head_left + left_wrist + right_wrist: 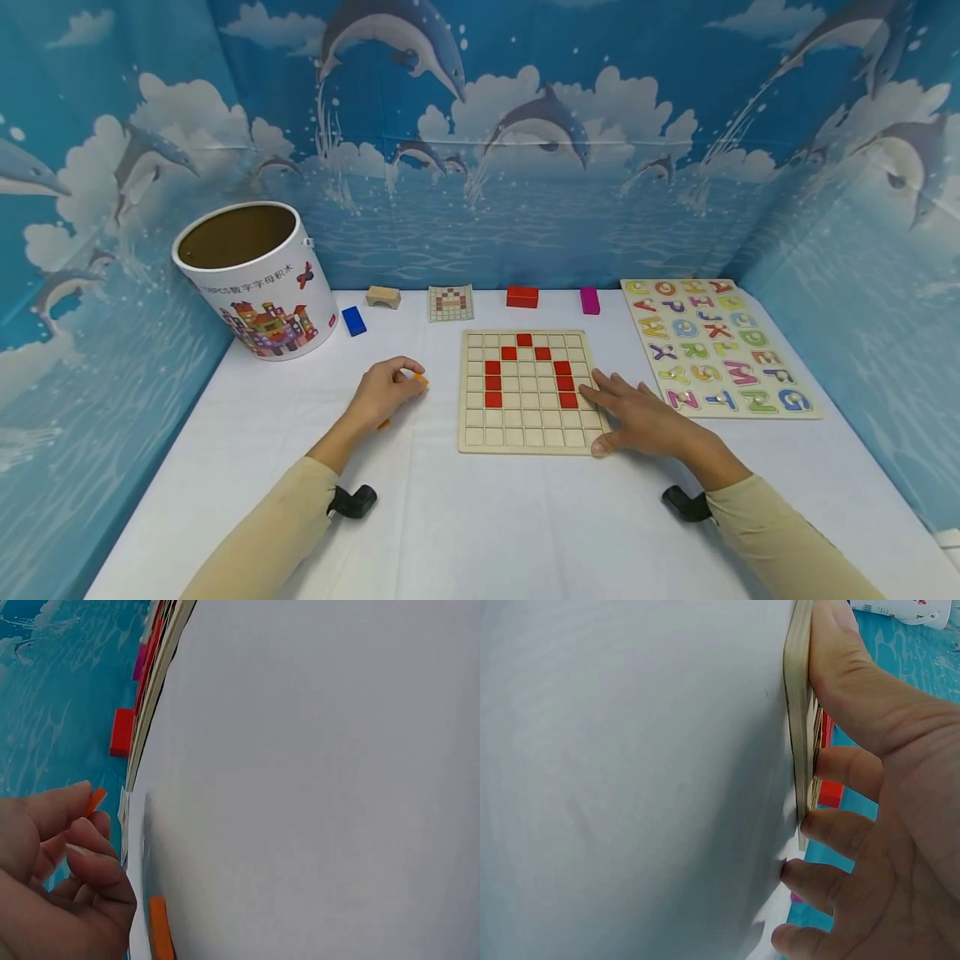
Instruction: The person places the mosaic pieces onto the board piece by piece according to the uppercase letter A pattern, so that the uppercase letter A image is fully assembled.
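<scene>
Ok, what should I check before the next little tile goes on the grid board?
1. Left hand has a tile: ok. It pinches a small orange tile between thumb and fingertip.
2. Grid board held steady: ok. The right hand rests flat on its right edge, thumb at the near corner.
3. Free squares left: ok. Red tiles fill only part of the grid; most squares are bare.
4. Pattern card in sight: ok, it lies behind the board, but its picture is too small to read.
5. Spare tile: ok. Another orange tile lies on the white table by the left hand.
6. Colour matches the pattern: cannot tell.
</scene>
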Tool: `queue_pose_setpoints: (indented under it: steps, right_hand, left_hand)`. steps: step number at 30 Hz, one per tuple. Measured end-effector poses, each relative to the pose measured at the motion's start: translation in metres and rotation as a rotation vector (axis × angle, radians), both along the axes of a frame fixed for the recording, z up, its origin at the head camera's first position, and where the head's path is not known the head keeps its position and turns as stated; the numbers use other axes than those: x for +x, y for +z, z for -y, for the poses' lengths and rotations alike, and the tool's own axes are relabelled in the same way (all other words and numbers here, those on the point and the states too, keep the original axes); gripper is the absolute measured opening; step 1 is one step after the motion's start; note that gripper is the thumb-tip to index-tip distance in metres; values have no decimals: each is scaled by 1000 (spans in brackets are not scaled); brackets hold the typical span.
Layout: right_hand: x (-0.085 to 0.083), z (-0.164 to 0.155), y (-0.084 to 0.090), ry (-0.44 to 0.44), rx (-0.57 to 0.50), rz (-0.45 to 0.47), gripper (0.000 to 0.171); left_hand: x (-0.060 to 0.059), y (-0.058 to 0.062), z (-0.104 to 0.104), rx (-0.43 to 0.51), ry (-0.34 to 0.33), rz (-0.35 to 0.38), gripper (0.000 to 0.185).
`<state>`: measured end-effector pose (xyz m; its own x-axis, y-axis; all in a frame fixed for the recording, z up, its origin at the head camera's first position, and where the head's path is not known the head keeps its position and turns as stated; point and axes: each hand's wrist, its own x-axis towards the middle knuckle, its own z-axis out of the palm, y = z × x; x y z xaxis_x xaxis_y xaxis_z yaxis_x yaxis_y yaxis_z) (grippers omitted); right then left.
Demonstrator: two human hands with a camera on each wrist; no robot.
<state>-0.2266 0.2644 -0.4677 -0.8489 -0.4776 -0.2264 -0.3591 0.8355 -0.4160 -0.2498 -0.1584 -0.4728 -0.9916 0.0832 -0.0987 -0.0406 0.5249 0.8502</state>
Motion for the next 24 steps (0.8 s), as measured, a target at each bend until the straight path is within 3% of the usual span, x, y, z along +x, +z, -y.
queue_pose_setpoints:
  steps: [7, 13, 18, 24]
  right_hand:
    - [-1, 0, -1, -9, 4, 4, 106]
    - [1, -1, 0, -11, -7, 7, 105]
    - [1, -2, 1, -5, -14, 1, 104]
    - [-1, -2, 0, 2, -20, 6, 104]
  left_hand:
    - [1, 4, -29, 74, -32, 49, 31]
    - [-1, 10, -80, 177, -96, 92, 34]
    - [-9, 9, -129, 145, -162, 57, 33]
    - [-16, 5, -169, 18, -153, -25, 24]
